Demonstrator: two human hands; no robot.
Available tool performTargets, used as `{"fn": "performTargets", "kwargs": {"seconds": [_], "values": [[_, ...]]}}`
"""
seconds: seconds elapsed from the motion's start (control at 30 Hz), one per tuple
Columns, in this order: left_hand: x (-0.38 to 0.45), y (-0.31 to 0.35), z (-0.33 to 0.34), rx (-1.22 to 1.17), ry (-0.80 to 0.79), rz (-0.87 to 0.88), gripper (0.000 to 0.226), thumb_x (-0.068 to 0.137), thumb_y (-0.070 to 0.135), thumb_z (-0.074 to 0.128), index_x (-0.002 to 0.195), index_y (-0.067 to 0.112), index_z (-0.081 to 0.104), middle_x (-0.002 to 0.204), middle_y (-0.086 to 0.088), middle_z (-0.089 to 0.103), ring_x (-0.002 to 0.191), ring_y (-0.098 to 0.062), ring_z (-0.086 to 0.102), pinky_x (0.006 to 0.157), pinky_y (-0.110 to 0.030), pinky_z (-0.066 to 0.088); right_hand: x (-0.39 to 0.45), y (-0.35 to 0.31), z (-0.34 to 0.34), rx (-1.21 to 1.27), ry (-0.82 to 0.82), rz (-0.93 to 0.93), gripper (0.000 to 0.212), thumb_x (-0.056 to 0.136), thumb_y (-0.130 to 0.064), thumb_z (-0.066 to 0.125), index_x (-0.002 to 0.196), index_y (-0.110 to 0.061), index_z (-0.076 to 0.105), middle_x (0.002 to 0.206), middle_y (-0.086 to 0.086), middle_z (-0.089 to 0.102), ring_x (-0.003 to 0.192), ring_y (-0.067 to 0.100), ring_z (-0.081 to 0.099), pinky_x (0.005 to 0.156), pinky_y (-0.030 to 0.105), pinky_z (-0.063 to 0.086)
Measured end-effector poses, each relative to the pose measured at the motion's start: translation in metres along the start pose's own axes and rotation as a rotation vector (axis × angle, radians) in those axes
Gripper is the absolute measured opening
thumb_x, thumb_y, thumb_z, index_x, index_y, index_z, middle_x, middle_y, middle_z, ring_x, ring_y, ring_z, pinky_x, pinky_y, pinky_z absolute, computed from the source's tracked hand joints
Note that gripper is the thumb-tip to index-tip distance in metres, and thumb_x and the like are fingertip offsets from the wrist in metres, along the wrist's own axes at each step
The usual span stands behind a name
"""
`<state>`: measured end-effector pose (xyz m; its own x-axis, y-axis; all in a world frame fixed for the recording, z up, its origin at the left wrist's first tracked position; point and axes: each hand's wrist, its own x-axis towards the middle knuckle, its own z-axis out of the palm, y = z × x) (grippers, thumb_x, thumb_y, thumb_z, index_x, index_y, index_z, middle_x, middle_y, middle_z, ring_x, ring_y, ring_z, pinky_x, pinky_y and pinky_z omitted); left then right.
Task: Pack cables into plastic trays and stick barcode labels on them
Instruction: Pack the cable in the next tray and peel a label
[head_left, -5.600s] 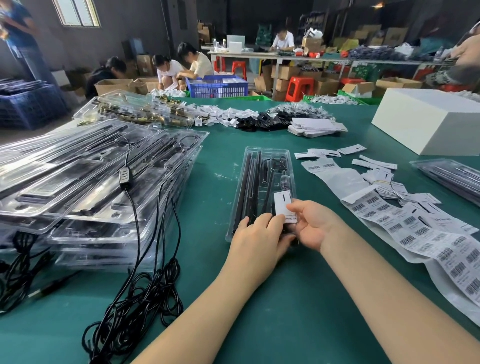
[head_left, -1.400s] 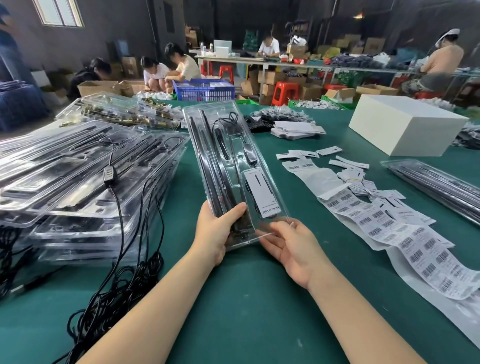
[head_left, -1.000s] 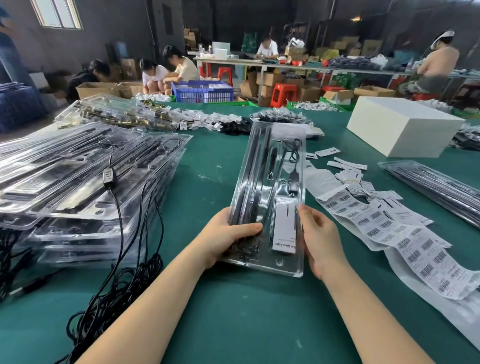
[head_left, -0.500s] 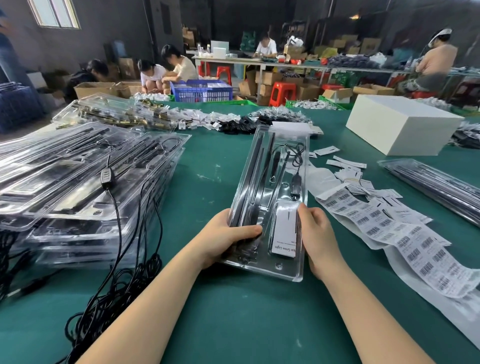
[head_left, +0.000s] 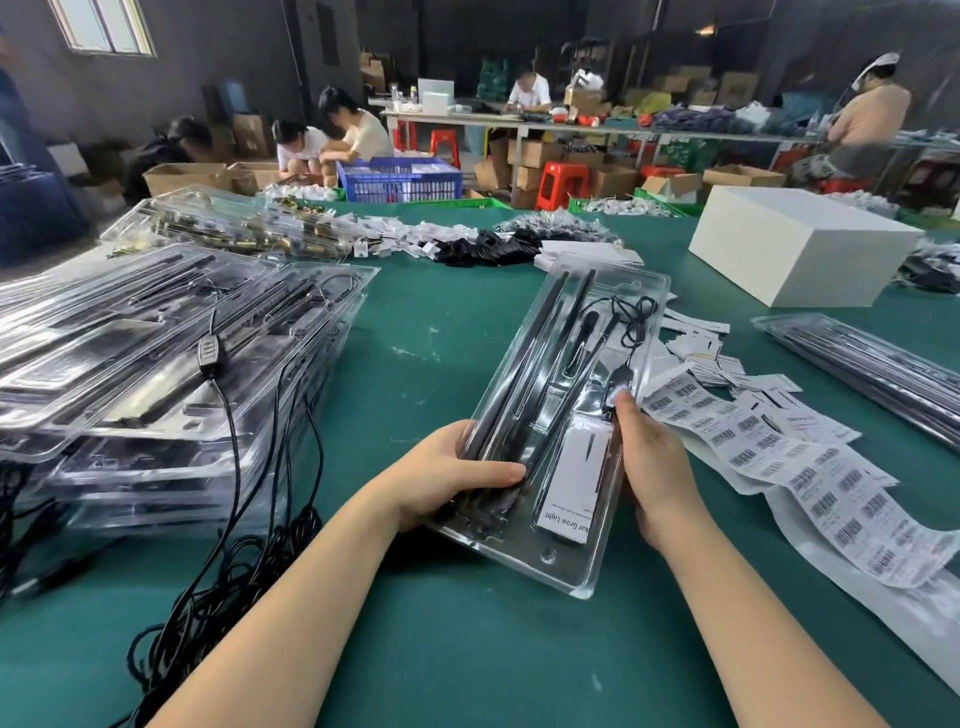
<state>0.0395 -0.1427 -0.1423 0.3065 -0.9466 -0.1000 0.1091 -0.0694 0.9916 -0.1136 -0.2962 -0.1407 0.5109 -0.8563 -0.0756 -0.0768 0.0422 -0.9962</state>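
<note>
Above the green table (head_left: 447, 322), a clear plastic tray (head_left: 558, 415) holds black rods and a coiled cable. The left hand (head_left: 447, 475) grips its near left edge, the right hand (head_left: 652, 462) its right edge. Its white card (head_left: 574, 480) reads "Grow Light".

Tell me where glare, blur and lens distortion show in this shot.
Head view: glare streaks the clear tray held in both hands and the stack of trays at left; the wide lens bows the frame edges; the person in the back at right looks smeared.
</note>
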Motion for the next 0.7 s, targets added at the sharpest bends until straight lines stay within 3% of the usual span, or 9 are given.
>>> {"fn": "performTargets", "kwargs": {"seconds": [0.07, 0.13, 0.23, 0.33, 0.43, 0.5, 0.63, 0.7], "values": [[0.000, 0.001, 0.000, -0.005, 0.004, -0.008, 0.035, 0.069, 0.020, 0.081, 0.099, 0.011, 0.066, 0.101, -0.022, 0.070, 0.085, -0.032, 0.068, 0.071, -0.038, 0.058, 0.001, 0.000, 0.000, 0.024, 0.016, 0.010, 0.076, 0.085, -0.068, 0.053, 0.107, 0.005, 0.057, 0.111, 0.034, 0.058, 0.103, 0.046, 0.058, 0.101, 0.046, 0.045], [0.000, 0.000, 0.001, -0.006, 0.006, -0.006, 0.032, 0.071, 0.018, 0.080, 0.100, 0.012, 0.067, 0.101, -0.021, 0.070, 0.084, -0.030, 0.069, 0.069, -0.035, 0.057, 0.003, 0.000, 0.000, 0.076, 0.027, 0.028, 0.053, 0.085, -0.062, 0.058, 0.090, -0.011, 0.071, 0.101, 0.022, 0.069, 0.101, 0.039, 0.064, 0.102, 0.049, 0.044], [0.000, 0.000, 0.000, -0.004, 0.007, -0.001, 0.034, 0.072, 0.017, 0.079, 0.103, 0.010, 0.065, 0.102, -0.022, 0.070, 0.086, -0.031, 0.068, 0.070, -0.036, 0.057, 0.005, 0.001, 0.001, 0.132, 0.009, 0.041, 0.032, 0.090, -0.047, 0.061, 0.073, -0.024, 0.076, 0.086, 0.006, 0.075, 0.089, 0.026, 0.070, 0.097, 0.053, 0.048], [-0.001, 0.001, 0.000, -0.016, 0.003, -0.011, 0.036, 0.072, 0.016, 0.079, 0.104, 0.008, 0.063, 0.095, -0.015, 0.071, 0.079, -0.026, 0.068, 0.063, -0.030, 0.055, 0.006, 0.002, -0.001, 0.135, -0.027, 0.042, 0.035, 0.091, -0.044, 0.060, 0.071, -0.021, 0.075, 0.080, 0.009, 0.074, 0.076, 0.024, 0.072, 0.093, 0.052, 0.051], [0.000, 0.000, 0.000, 0.004, 0.014, -0.017, 0.040, 0.071, 0.016, 0.079, 0.106, 0.007, 0.061, 0.096, -0.016, 0.072, 0.081, -0.028, 0.069, 0.067, -0.034, 0.056, 0.005, 0.000, -0.001, 0.017, -0.011, 0.049, 0.056, 0.086, -0.060, 0.055, 0.092, -0.006, 0.066, 0.092, 0.013, 0.072, 0.095, 0.033, 0.067, 0.099, 0.050, 0.046], [0.001, 0.000, -0.001, 0.040, 0.008, -0.013, 0.045, 0.071, 0.017, 0.080, 0.109, 0.004, 0.060, 0.103, -0.020, 0.070, 0.089, -0.033, 0.069, 0.078, -0.043, 0.057, 0.004, 0.000, -0.001, 0.020, 0.022, 0.068, 0.052, 0.085, -0.064, 0.053, 0.097, -0.014, 0.064, 0.101, 0.011, 0.070, 0.101, 0.032, 0.065, 0.100, 0.052, 0.045], [0.001, 0.000, 0.001, 0.135, -0.066, 0.000, 0.049, 0.071, 0.019, 0.079, 0.112, 0.002, 0.059, 0.110, -0.024, 0.067, 0.097, -0.040, 0.066, 0.089, -0.050, 0.053, 0.006, -0.007, -0.008, 0.070, 0.162, 0.029, 0.039, 0.094, -0.051, 0.050, 0.081, -0.016, 0.062, 0.088, 0.014, 0.070, 0.090, 0.036, 0.068, 0.089, 0.055, 0.051], [0.001, 0.001, 0.003, 0.137, -0.086, -0.006, 0.053, 0.071, 0.019, 0.079, 0.113, -0.003, 0.056, 0.111, -0.029, 0.064, 0.095, -0.039, 0.064, 0.090, -0.051, 0.052, 0.007, -0.006, -0.013, -0.043, 0.209, -0.027, 0.042, 0.095, -0.052, 0.046, 0.076, -0.018, 0.062, 0.089, 0.015, 0.068, 0.084, 0.028, 0.064, 0.078, 0.043, 0.052]]}}
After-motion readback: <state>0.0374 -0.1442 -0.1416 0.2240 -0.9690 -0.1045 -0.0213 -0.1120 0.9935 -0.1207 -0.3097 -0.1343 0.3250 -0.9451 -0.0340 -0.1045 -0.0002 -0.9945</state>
